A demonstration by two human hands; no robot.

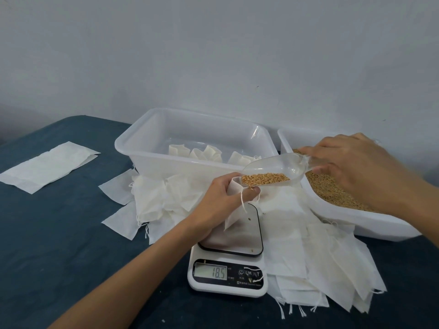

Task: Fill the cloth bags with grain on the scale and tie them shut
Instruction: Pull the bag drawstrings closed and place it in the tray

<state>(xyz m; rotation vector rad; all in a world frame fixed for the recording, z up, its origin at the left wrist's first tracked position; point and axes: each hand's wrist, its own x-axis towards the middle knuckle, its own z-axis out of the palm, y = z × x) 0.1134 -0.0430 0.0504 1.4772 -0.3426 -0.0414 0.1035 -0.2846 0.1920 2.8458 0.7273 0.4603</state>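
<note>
over the scale [228,257] at lower centre, the left hand [222,198] pinches a bag [234,210] open with curled fingers while the right hand [356,162] grips a scoop [273,170] of grain [266,178] at its mouth. filling is under way; next, tilt slowly, watching the readout. two tubs, one scale, one scoop; spare bags too overlapped to count.

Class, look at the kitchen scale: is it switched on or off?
On. The scale shows lit digits reading 18.5 on its display, while the left hand holds a cloth bag over its platform.
</note>
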